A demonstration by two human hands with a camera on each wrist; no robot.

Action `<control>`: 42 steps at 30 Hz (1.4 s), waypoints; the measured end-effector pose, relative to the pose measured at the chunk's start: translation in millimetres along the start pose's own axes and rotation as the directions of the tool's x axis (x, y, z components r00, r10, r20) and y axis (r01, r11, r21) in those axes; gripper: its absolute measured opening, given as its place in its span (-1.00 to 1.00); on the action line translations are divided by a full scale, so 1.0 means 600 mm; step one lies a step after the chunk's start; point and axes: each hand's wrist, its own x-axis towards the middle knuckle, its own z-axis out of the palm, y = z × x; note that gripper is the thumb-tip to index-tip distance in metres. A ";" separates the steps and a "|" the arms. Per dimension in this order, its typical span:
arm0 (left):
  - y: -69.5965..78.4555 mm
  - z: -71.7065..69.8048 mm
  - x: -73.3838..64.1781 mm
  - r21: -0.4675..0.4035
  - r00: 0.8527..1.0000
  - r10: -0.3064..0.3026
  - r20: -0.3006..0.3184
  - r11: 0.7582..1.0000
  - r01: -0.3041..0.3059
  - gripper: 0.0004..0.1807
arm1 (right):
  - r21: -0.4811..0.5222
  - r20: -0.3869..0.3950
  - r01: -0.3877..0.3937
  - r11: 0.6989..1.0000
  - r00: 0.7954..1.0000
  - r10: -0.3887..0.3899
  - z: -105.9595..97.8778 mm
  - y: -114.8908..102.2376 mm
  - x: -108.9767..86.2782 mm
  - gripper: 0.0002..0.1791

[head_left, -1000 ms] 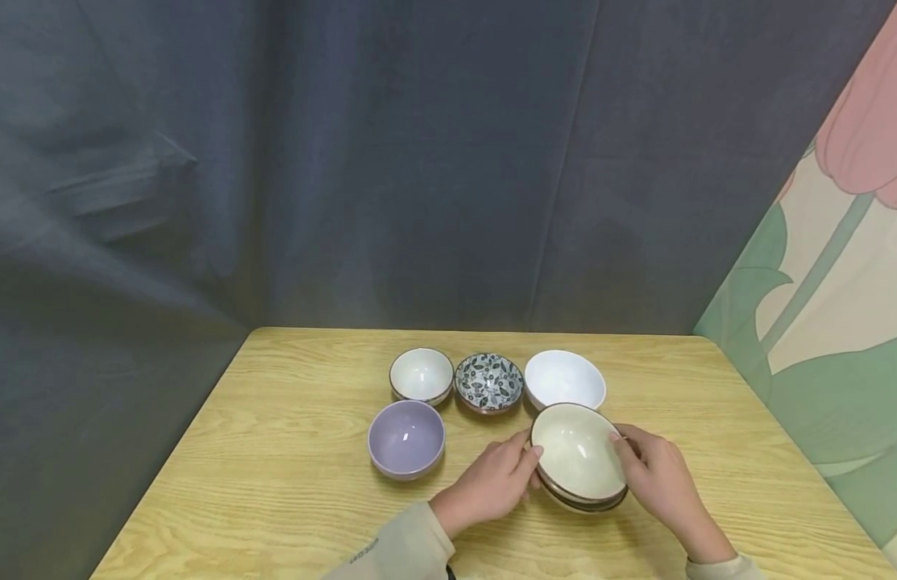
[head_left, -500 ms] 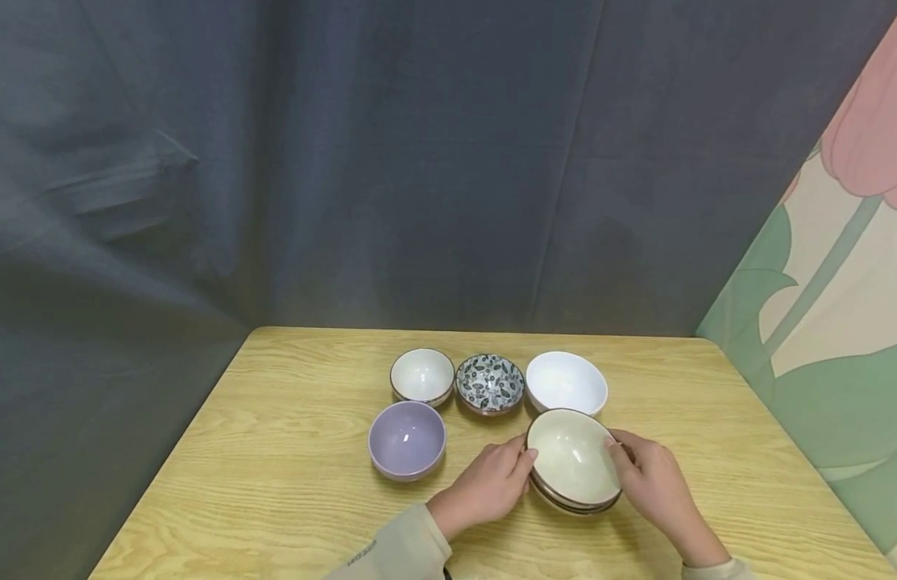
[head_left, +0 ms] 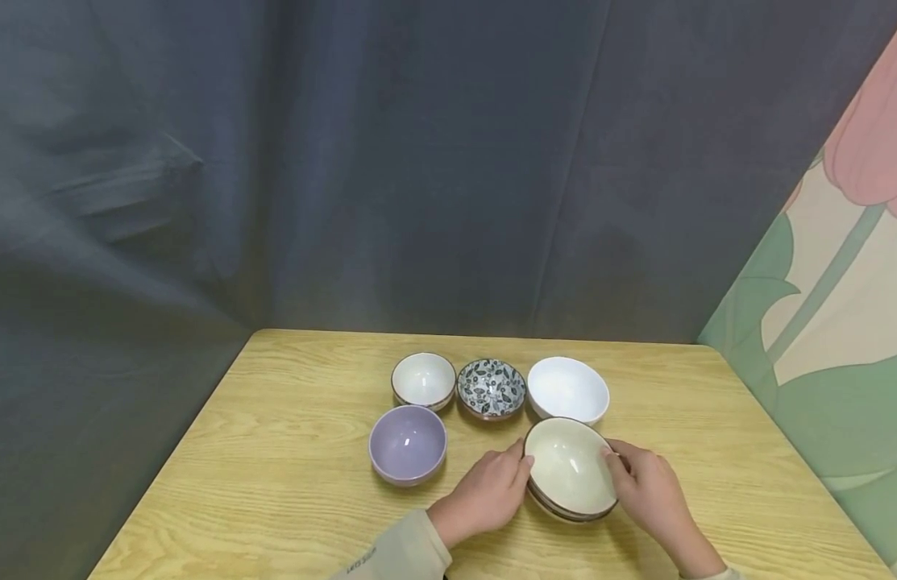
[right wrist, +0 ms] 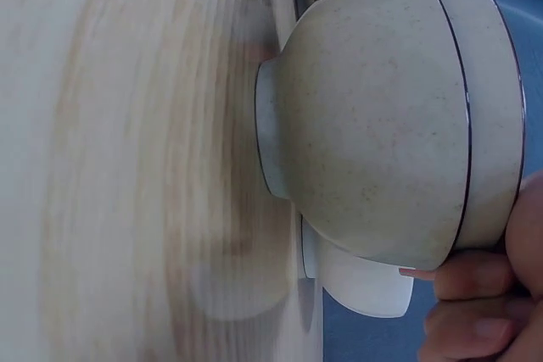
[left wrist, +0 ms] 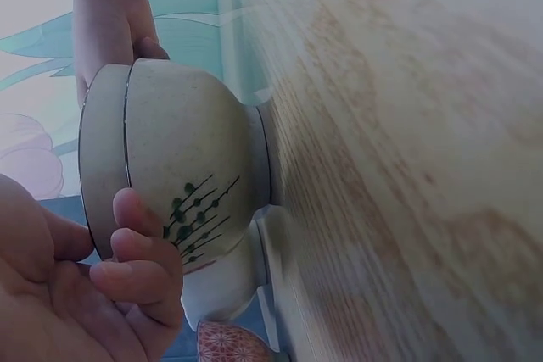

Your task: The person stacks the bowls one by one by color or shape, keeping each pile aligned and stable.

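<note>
Both grips at work on opposite sides of a bowl stack. Left grip [head_left: 489,490]: pinches rim of the upper bowl [head_left: 570,467], thumb at the edge, fingers curled against the outside. Right grip [head_left: 647,487]: pinches same bowl across from it, thumb over the rim, fingers bent below. Upper bowl is cream with dark rim, sits between the two grips, nested in the lower bowl [right wrist: 373,125], also cream and dark-rimmed, green dots and dark strokes on the side facing the left grip. Stack is right at the surface [head_left: 274,491]; can't tell if the foot touches.

Just beyond the stack, ahead of both grips: plain white bowl [head_left: 568,389]. Ahead of left grip: leaf-patterned bowl [head_left: 491,388]. Farther left, dark-rimmed white bowl [head_left: 423,379]; left of left grip and nearer, purple bowl [head_left: 408,444]. All upright. Farthest out, dark curtain [head_left: 433,161] ahead, floral wall [head_left: 847,322] right of right grip.
</note>
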 end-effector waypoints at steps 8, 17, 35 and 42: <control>0.002 0.003 0.003 -0.010 1.000 -0.017 -0.007 1.000 0.017 -0.41 | -0.006 -0.034 0.012 1.000 0.999 -0.013 0.001 0.001 -0.001 -0.68; 0.008 0.010 0.012 -0.049 0.995 -0.079 -0.065 0.996 0.076 -0.46 | 0.012 0.016 -0.029 1.000 0.999 0.028 -0.007 -0.001 -0.001 -0.63; 0.005 0.019 0.024 0.067 0.998 -0.051 -0.030 0.996 0.053 -0.43 | -0.039 -0.014 0.010 0.999 1.000 -0.010 -0.001 -0.001 -0.003 -0.67; 0.007 0.017 0.026 0.081 0.997 -0.074 0.021 0.994 0.072 -0.41 | -0.004 0.022 -0.018 1.000 1.000 0.019 -0.002 -0.005 -0.002 -0.64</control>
